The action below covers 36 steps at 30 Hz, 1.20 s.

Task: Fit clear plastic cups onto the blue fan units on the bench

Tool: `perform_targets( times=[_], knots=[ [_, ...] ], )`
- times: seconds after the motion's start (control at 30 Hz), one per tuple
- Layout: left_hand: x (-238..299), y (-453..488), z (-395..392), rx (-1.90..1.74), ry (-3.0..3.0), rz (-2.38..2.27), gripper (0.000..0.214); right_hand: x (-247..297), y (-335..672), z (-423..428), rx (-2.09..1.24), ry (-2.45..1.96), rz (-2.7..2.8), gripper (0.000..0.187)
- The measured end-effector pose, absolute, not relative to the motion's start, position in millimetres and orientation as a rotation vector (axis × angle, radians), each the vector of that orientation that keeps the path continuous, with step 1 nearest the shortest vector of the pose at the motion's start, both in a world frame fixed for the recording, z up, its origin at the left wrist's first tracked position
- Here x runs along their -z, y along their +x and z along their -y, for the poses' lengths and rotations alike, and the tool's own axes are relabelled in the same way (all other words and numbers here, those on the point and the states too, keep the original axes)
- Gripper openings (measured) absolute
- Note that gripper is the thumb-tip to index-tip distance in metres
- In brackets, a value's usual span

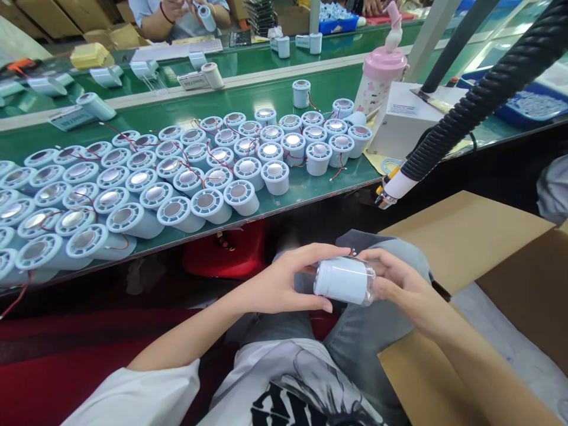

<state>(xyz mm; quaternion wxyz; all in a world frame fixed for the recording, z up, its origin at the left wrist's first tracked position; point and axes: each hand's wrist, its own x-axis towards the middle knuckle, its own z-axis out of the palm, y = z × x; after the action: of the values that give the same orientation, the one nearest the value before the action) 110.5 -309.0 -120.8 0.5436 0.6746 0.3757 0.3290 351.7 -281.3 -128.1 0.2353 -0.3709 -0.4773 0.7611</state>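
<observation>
The pale blue cylinder (344, 281) lies tilted on its side in midair above the person's lap, between the two hands and well apart from the tabletop (310, 187). At its right end the clear plastic cover (369, 284) sits between the closed fingers of the right hand (399, 275). The fingers of the left hand (288, 281) curve around the other end, thumb below and forefinger above; I cannot tell whether they press on it or only surround it.

On the green tabletop, many pale blue cups (275, 180) stand or lean in close rows, several with thin wires (339, 173). To their right are a pink-topped bottle (377, 77) and a white box (394, 127), with a black hose (479, 103) slanting past. An open cardboard box (470, 236) stands near the right arm. Across the tabletop, a co-worker holds another cylinder (206, 18).
</observation>
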Motion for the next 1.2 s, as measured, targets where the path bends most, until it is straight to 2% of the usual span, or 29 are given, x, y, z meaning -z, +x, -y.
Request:
perform_targets(
  times=[0.57, 0.77, 0.87, 0.97, 1.07, 1.13, 1.2],
  knots=[
    [129, 110, 309, -0.863, 1.64, -0.754, 0.079, 130, 335, 286, -2.405, -1.124, 0.964, 0.055],
    [127, 114, 310, -0.854, 1.66, -0.804, 0.067, 128, 333, 286, -2.618, -1.164, 0.889, 0.076],
    [123, 116, 313, -0.834, 1.567, -0.863, 0.061, 133, 335, 287, -2.612, -1.129, 0.975, 0.077],
    [119, 117, 317, -0.806, 1.397, -0.917, 0.062, 140, 342, 288, -2.277, -1.056, 1.243, 0.072],
    [117, 117, 320, -0.779, 1.246, -0.941, 0.063, 143, 351, 286, -1.547, -0.874, 1.778, 0.069],
    [117, 117, 320, -0.757, 1.17, -0.927, 0.065, 142, 355, 284, -1.13, -0.716, 2.082, 0.06],
    [117, 116, 319, -0.726, 1.15, -0.917, 0.07, 140, 356, 284, -1.047, -0.681, 2.179, 0.051]
  ],
)
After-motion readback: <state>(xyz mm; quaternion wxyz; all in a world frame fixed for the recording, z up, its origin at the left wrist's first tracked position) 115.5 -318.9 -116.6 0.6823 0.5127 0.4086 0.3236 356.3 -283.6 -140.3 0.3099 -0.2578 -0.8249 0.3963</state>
